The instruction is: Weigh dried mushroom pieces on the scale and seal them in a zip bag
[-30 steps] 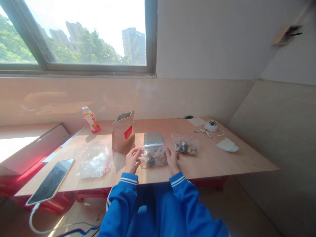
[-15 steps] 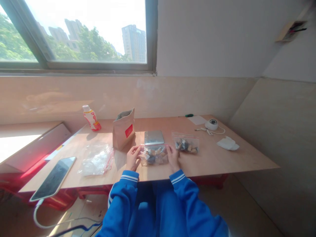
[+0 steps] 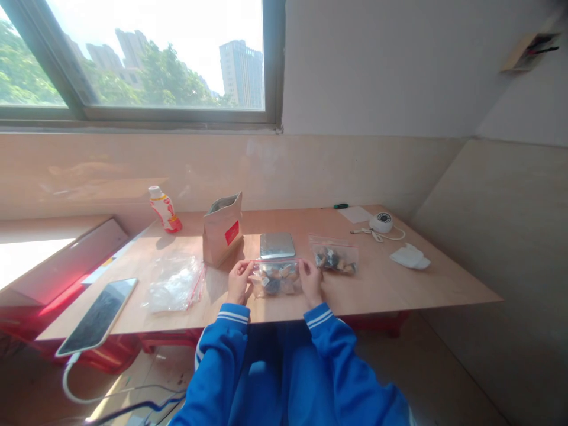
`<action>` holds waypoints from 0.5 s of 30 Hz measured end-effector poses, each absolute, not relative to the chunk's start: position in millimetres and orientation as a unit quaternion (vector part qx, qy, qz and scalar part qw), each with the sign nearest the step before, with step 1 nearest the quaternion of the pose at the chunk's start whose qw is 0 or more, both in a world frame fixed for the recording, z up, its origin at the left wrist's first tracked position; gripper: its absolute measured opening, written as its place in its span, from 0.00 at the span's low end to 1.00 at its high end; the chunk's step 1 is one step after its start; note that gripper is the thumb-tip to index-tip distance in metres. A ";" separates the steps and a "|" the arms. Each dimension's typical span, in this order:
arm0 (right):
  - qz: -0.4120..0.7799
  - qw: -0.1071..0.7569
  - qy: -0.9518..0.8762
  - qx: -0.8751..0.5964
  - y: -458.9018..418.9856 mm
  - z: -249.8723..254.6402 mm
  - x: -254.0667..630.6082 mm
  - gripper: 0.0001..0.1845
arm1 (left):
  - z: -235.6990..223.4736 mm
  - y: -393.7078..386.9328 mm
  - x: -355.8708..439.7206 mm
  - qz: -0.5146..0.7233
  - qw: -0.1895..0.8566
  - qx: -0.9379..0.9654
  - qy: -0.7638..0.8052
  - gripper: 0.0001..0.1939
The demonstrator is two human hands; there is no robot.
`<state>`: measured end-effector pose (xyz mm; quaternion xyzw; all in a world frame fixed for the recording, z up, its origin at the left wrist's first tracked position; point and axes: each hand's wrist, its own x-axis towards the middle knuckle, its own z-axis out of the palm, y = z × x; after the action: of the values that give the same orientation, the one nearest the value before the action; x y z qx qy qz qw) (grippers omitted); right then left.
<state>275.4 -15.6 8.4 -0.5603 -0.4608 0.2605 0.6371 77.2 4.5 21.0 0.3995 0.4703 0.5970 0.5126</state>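
A clear zip-lock bag with a red seal strip, filled with brown and dark pieces, is stretched between my hands near the table's front edge. My left hand pinches its upper left corner. At the upper right corner, my right hand pinches the same strip. Just behind the bag lies a flat silver scale. A second filled zip-lock bag rests to the right of my right hand. Left of the scale stands an open brown paper pouch with a red label.
Several flat clear bags lie on the left, beside a phone with a cable. A bottle stands at the back left. On the right are a white round device, a crumpled tissue and a green-handled screwdriver.
Both hands keep their pinch on the bag's top corners, with barely any movement. The whole view has shifted very slightly.
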 end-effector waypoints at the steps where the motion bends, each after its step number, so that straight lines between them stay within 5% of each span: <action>1: 0.261 0.640 -0.458 -0.559 -15.5 7.8 275.5 0.20 | 21.4 4.2 77.4 0.597 0.509 0.402 0.471 0.21; 15: 0.408 0.654 -0.423 -0.476 -8.7 -2.2 275.2 0.21 | 17.0 8.3 75.4 0.572 0.525 0.429 0.462 0.22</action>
<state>275.2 -8.7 -2.2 -0.4763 -0.4226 0.4079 0.6543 75.4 8.3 17.0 0.4295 0.4621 0.5716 0.5247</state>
